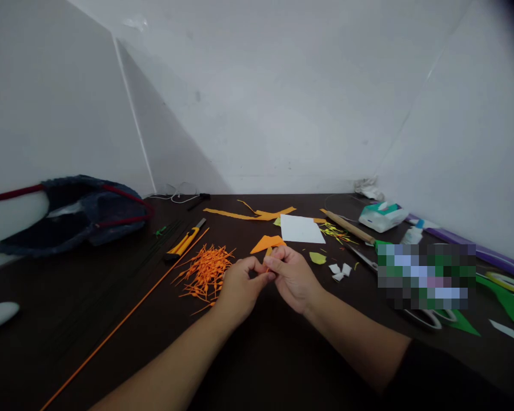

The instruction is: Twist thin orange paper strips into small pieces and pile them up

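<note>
My left hand (pixel 245 287) and my right hand (pixel 294 278) meet above the dark table. Both have fingers pinched together on a small orange-yellow paper strip (pixel 269 252), whose lower part is hidden by the fingertips. Just beyond them lies a folded-looking piece of orange paper (pixel 266 243). A heap of thin orange stems with small bud-like tips (pixel 208 268) spreads beside my left hand. Behind my right hand is a white sheet (pixel 302 229), with a yellow-green paper scrap (pixel 317 258) closer in.
On the left lie a yellow utility knife (pixel 187 241), a long orange stick (pixel 124 321) and a dark blue bag (pixel 107 214). To the right are scissors (pixel 424 319), a tissue pack (pixel 382 217), a glue bottle (pixel 413 233) and a wooden stick (pixel 349 226). A pixelated patch hides some items.
</note>
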A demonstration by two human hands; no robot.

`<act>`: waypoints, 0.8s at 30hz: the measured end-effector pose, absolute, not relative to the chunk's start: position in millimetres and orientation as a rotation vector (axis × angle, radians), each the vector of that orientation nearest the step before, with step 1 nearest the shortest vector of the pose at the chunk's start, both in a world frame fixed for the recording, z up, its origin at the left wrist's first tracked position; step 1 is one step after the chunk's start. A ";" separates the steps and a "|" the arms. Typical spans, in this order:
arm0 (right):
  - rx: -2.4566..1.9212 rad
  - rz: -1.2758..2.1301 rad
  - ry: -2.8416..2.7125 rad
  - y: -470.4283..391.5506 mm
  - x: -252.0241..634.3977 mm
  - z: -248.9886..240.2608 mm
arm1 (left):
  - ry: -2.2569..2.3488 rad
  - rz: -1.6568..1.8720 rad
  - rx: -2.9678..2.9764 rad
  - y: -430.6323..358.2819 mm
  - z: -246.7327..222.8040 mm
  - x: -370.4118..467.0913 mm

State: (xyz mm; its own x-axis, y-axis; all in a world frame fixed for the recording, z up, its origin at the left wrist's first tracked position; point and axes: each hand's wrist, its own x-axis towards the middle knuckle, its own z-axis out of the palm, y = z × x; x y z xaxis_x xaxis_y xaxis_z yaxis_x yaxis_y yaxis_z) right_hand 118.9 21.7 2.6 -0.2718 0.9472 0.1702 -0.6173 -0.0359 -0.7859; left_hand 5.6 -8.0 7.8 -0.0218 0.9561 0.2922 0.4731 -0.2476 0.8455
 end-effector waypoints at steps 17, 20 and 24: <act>-0.421 1.619 -1.289 28.9 134.2 4.0 | 1.178 1.164 1.369 -12.8 13.5 5.0; -0.449 1.631 -1.204 27.0 129.5 4.0 | 1.186 1.159 1.403 -12.0 12.2 5.7; -0.476 1.615 -1.105 24.6 124.1 0.7 | 1.182 1.161 1.425 -11.3 11.8 5.3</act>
State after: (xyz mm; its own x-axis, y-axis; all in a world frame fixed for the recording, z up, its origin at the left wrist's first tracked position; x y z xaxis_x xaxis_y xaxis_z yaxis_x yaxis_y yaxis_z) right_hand 124.1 24.6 0.7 -0.3489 0.9099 0.2245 -0.5391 0.0011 -0.8422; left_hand 5.3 -11.3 11.8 0.0937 0.9901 0.1042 0.1221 -0.1153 0.9858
